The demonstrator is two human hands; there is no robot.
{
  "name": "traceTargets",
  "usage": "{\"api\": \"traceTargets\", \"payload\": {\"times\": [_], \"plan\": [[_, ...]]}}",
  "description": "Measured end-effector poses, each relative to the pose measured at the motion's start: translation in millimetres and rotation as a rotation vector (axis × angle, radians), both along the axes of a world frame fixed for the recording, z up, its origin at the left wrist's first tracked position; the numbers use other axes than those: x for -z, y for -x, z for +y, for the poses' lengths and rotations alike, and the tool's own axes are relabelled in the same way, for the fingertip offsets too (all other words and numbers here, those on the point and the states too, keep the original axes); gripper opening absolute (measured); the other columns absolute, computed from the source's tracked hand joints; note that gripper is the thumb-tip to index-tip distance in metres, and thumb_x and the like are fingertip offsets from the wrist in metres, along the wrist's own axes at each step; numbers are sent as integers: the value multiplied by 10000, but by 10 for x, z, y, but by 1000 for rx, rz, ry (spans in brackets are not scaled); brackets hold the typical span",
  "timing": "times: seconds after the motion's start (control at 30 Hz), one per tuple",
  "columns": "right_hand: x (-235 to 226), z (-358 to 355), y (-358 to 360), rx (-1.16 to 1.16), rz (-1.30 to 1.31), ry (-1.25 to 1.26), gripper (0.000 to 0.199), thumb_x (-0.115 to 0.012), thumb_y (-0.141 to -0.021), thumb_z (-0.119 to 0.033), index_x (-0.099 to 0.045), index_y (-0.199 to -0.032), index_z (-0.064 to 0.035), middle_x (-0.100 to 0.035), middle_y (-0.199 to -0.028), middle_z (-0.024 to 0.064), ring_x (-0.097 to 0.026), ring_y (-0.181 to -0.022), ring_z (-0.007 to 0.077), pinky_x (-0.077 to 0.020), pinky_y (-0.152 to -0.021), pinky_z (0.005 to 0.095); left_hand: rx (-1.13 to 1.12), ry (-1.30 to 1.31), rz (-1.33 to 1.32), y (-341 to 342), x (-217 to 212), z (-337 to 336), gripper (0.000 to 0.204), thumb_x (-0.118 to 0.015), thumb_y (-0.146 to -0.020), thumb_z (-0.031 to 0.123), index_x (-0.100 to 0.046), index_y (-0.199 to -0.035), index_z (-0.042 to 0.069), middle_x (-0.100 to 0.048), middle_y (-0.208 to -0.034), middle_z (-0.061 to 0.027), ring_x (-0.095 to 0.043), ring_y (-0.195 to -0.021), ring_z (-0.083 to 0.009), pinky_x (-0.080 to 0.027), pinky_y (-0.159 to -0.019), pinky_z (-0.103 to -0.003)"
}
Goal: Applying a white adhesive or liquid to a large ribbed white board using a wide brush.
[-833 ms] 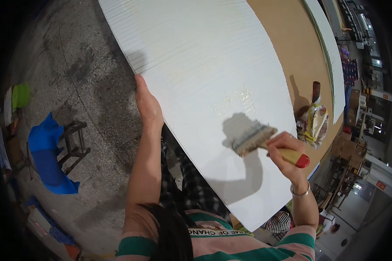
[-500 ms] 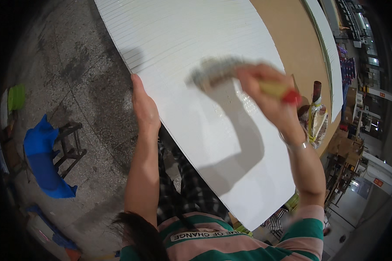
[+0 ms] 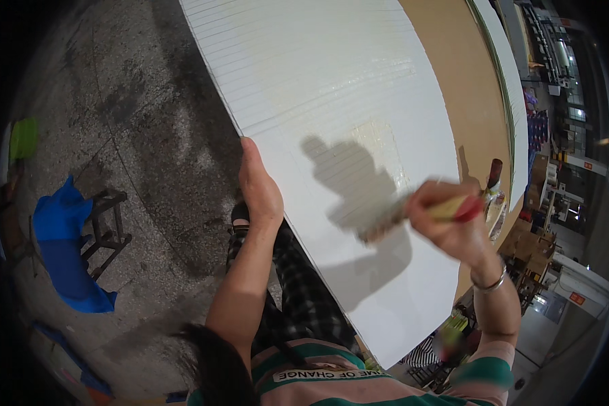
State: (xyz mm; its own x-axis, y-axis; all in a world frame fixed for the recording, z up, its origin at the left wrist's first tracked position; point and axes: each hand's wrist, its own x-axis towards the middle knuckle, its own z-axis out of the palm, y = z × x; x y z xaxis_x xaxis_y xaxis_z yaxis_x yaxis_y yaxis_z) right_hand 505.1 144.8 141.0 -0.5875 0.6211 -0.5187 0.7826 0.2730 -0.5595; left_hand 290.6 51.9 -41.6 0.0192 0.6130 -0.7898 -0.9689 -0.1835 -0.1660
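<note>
A large white ribbed board [image 3: 331, 88] slants across the view in front of me. My left hand [image 3: 257, 189] grips its left edge, thumb on the face of the board. My right hand [image 3: 446, 227] is closed around the yellow and red handle of a wide paintbrush [image 3: 399, 216]. The bristles are blurred by motion and sit over the lower middle of the board, beside the shadow of the hand. A shiny wet patch shows on the board just above the brush.
A brown board [image 3: 463, 88] lies beyond the white one, with a dark bottle [image 3: 494, 172] on it. On the grey concrete floor to the left stand a dark metal stool [image 3: 105, 227] with a blue cloth [image 3: 64, 254] beside it. Shelves and boxes fill the right side.
My right hand has swung the brush from the upper middle of the board down toward the lower right. My left hand keeps its hold on the board's edge.
</note>
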Motion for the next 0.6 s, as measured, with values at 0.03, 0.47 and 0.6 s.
{"api": "traceTargets", "payload": {"times": [0.03, 0.47, 0.6], "plan": [[-37, 88, 227, 129, 133, -74, 115, -657, -797, -96, -644, -756, 10, -612, -607, 52, -571, -595, 98, -461, -564, 247, 3, 0, 16, 5, -13, -19, 728, -353, -979, 543, -346, -1398, -52, -410, -1425, -135, -406, -1288, -227, -292, -1078, -308], [231, 471, 1024, 164, 473, -392, 246, -708, -795, -207, -646, -728, 21, -617, -605, 67, -556, -543, 94, -439, -493, 250, 157, -28, 939, -525, -37, 77, 687, -316, -1014, 460, -344, -1363, -131, -414, -1400, -211, -383, -1307, -231, -291, -1075, -310], [257, 308, 830, -145, 173, -313, 244, -691, -787, -179, -620, -669, 22, -583, -566, 51, -543, -503, 117, -422, -469, 250, 176, 60, 957, -455, 41, 26, 679, -310, -1011, 480, -361, -1369, -95, -426, -1397, -143, -409, -1272, -210, -281, -1078, -303]]}}
